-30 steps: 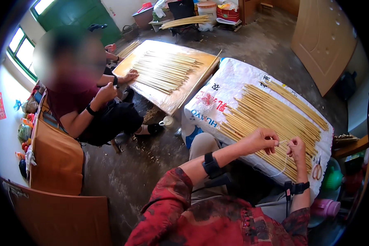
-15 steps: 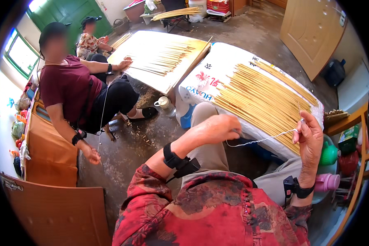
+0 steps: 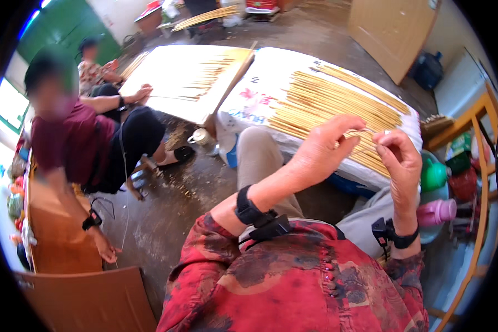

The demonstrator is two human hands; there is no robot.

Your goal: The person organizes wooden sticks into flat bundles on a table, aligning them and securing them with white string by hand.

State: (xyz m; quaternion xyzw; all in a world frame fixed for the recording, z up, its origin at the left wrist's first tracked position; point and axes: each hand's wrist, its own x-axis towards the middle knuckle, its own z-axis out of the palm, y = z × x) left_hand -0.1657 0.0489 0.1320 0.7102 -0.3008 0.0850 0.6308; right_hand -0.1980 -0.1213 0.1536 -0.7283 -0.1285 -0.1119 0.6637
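My left hand [image 3: 327, 148] is raised over the near edge of the covered table, its thumb and fingers closed on a white string [image 3: 357, 131]. Close to its right, fingertips almost meeting, my right hand [image 3: 399, 157] is pinched shut at the string's other side. Only a short bit of the string shows between them; the rest is hidden by the fingers. Beyond both hands, long thin yellowish sticks [image 3: 337, 102] lie side by side on the table's white printed covering [image 3: 263, 74].
At the left, a person in a dark red shirt [image 3: 72, 141] holds a long thread beside a second table [image 3: 160, 69] with more sticks. Another person [image 3: 94, 72] sits behind. A pale-lidded jug [image 3: 203, 141] stands on the floor. Green [image 3: 434, 174] and pink [image 3: 436, 212] containers sit right.
My left hand has moved right and up, close to my right hand; the long string span between them is gone from sight. The view has shifted. The person at left has lowered the thread hand.
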